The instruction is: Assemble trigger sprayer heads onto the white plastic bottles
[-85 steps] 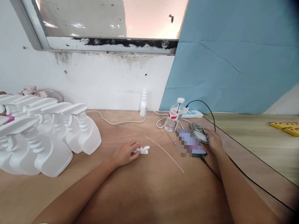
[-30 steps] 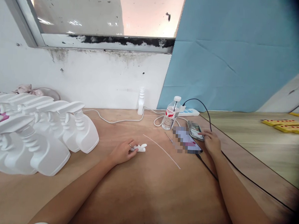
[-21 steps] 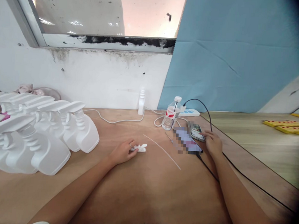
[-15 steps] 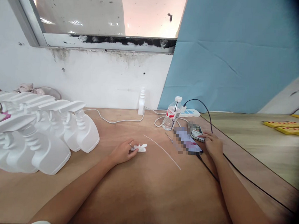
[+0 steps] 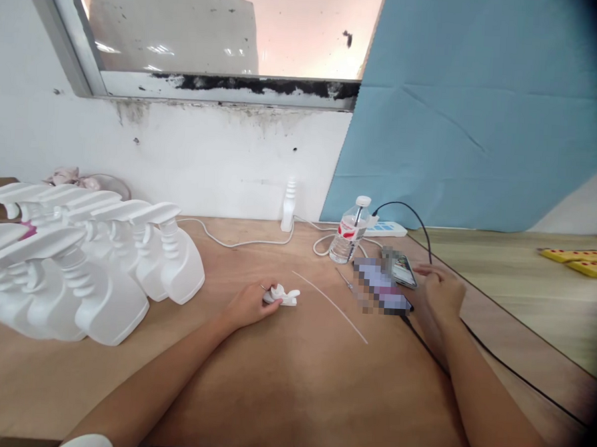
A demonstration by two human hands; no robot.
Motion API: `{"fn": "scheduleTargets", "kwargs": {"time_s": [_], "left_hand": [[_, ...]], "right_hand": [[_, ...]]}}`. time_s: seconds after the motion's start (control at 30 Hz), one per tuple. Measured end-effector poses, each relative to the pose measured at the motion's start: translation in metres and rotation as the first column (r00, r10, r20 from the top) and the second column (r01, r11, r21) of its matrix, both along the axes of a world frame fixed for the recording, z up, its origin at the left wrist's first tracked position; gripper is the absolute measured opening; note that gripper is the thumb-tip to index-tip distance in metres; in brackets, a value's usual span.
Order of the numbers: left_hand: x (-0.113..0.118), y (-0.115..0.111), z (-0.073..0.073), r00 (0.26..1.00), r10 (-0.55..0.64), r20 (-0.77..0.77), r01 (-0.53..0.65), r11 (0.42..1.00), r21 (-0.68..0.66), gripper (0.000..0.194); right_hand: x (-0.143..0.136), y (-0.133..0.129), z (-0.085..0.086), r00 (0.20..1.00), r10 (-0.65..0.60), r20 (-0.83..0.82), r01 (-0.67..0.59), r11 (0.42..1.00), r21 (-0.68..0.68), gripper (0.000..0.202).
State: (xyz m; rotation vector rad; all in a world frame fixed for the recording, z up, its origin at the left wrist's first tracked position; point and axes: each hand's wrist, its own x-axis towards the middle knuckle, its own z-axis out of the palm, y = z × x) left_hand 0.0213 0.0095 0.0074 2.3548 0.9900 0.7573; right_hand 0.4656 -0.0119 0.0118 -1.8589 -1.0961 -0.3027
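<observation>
Near the middle of the table, my left hand (image 5: 251,306) is closed around the left end of a small white plastic part (image 5: 285,295), whose right end shows. My right hand (image 5: 441,292) is raised just right of a phone (image 5: 403,269), touching nothing that I can make out; its index finger points left and is somewhat blurred. A second, larger phone (image 5: 382,286) lies beside the first, partly pixelated, with a black cable at its lower end. Between the hands a thin white strip (image 5: 330,306) lies slantwise on the wood.
Many white moulded pieces (image 5: 109,300) stand in rows at the left. A water bottle (image 5: 349,231), a power strip (image 5: 385,229) and a white ribbed piece (image 5: 289,206) are toward the wall. Yellow pieces (image 5: 594,268) lie far right. Black cables run by my right arm.
My right hand has lifted off the small phone's screen and drawn back to the right. The view has shifted slightly. My left hand still holds the white part.
</observation>
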Motion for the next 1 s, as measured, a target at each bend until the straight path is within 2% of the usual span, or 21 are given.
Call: {"fn": "scheduleTargets", "kwargs": {"time_s": [0.1,0.13,0.17,0.2,0.27,0.3,0.4,0.47,0.57,0.6,0.63,0.67,0.73,0.77,0.8,0.83,0.9,0.93,1.0], "left_hand": [[0.0,0.0,0.0,1.0,-0.003,0.016,0.003,1.0,0.0,0.022],[0.0,0.0,0.0,1.0,0.0,0.028,0.0,1.0,-0.002,0.022],[0.0,0.0,0.0,0.999,0.004,0.037,-0.003,1.0,-0.002,0.022],[0.0,0.001,0.0,0.999,0.008,0.04,-0.008,1.0,-0.002,0.023],[-0.001,0.001,0.0,0.999,0.015,0.031,-0.015,1.0,0.011,0.023],[-0.001,0.001,0.001,1.0,0.012,0.021,-0.013,1.0,0.029,0.023],[-0.002,0.002,0.002,0.999,-0.012,-0.032,0.016,0.992,0.122,0.022],[-0.003,0.003,0.003,0.998,-0.026,-0.066,0.037,0.983,0.179,0.022],[-0.003,0.004,0.002,0.996,-0.043,-0.078,0.059,0.975,0.213,0.022],[-0.003,0.004,0.002,0.996,-0.043,-0.078,0.059,0.976,0.212,0.023],[-0.002,0.004,0.001,0.996,-0.039,-0.077,0.054,0.978,0.202,0.023],[-0.002,0.005,0.0,0.996,-0.034,-0.079,0.048,0.982,0.182,0.024],[-0.001,0.005,-0.002,0.998,-0.022,-0.065,0.03,0.992,0.125,0.027],[-0.001,0.005,-0.003,0.999,-0.014,-0.045,0.018,0.996,0.089,0.032],[-0.001,0.006,-0.004,1.0,-0.004,-0.019,0.005,0.999,0.052,0.039],[0.0,0.006,-0.004,1.0,0.002,0.007,-0.002,1.0,0.021,0.045],[0.0,0.006,-0.005,0.999,-0.005,0.043,0.005,1.0,-0.003,0.046],[0.0,0.007,-0.005,0.998,-0.02,0.052,0.02,1.0,0.004,0.041],[0.001,0.007,-0.005,0.997,-0.049,0.053,0.048,0.998,0.027,0.032]], "right_hand": [[-0.039,0.001,0.028,0.987,0.156,-0.028,-0.157,0.987,-0.043,0.033],[-0.057,0.0,0.037,0.963,0.262,-0.069,-0.269,0.952,-0.146,0.032],[-0.075,0.0,0.046,0.923,0.369,-0.108,-0.385,0.882,-0.273,0.031],[-0.093,0.0,0.054,0.876,0.462,-0.139,-0.477,0.786,-0.394,0.029],[-0.127,0.0,0.063,0.778,0.599,-0.188,-0.572,0.553,-0.606,0.02],[-0.141,0.0,0.064,0.769,0.606,-0.204,-0.553,0.47,-0.688,0.016],[-0.167,0.001,0.057,0.802,0.549,-0.237,-0.458,0.308,-0.834,0.018],[-0.172,0.003,0.048,0.808,0.513,-0.29,-0.445,0.208,-0.871,0.021],[-0.169,0.005,0.036,0.772,0.495,-0.399,-0.5,0.087,-0.861,0.018],[-0.167,0.006,0.033,0.755,0.502,-0.421,-0.521,0.07,-0.851,0.018],[-0.167,0.007,0.032,0.742,0.512,-0.434,-0.543,0.078,-0.836,0.019],[-0.167,0.007,0.032,0.728,0.525,-0.441,-0.575,0.119,-0.809,0.019],[-0.174,0.008,0.035,0.662,0.577,-0.479,-0.709,0.274,-0.65,0.018],[-0.18,0.008,0.038,0.597,0.618,-0.512,-0.792,0.349,-0.501,0.018],[-0.188,0.007,0.041,0.508,0.669,-0.543,-0.861,0.393,-0.323,0.018],[-0.198,0.006,0.045,0.406,0.721,-0.561,-0.905,0.4,-0.141,0.019],[-0.219,0.002,0.051,0.238,0.793,-0.561,-0.926,0.36,0.116,0.024],[-0.229,-0.001,0.053,0.193,0.81,-0.554,-0.923,0.342,0.178,0.028],[-0.245,-0.005,0.055,0.18,0.817,-0.548,-0.92,0.336,0.2,0.031]]}}
